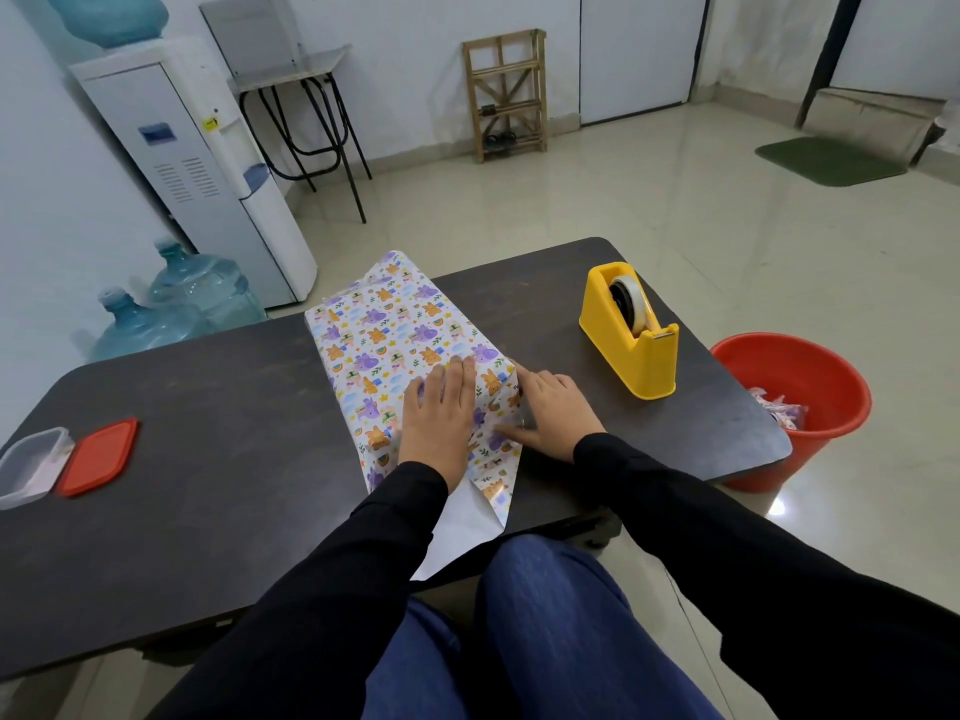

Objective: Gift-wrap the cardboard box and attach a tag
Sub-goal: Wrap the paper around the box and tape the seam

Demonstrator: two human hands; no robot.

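The box (384, 335) lies lengthwise in the middle of the dark table (218, 407), covered in white wrapping paper printed with purple and orange animals. My left hand (441, 413) lies flat on its top near the close end, fingers straight. Beside the box's right flank, my right hand (553, 413) presses the paper flap with straight fingers, and a small clear strip, probably tape, sits near its thumb. Loose paper (467, 517) with its white underside showing juts over the table's near edge. The cardboard itself is hidden.
A yellow tape dispenser (631, 330) stands right of the box. A clear plastic container (28, 467) and its red lid (98, 457) lie at the table's left end. A red bucket (795, 407) with paper scraps sits on the floor to the right.
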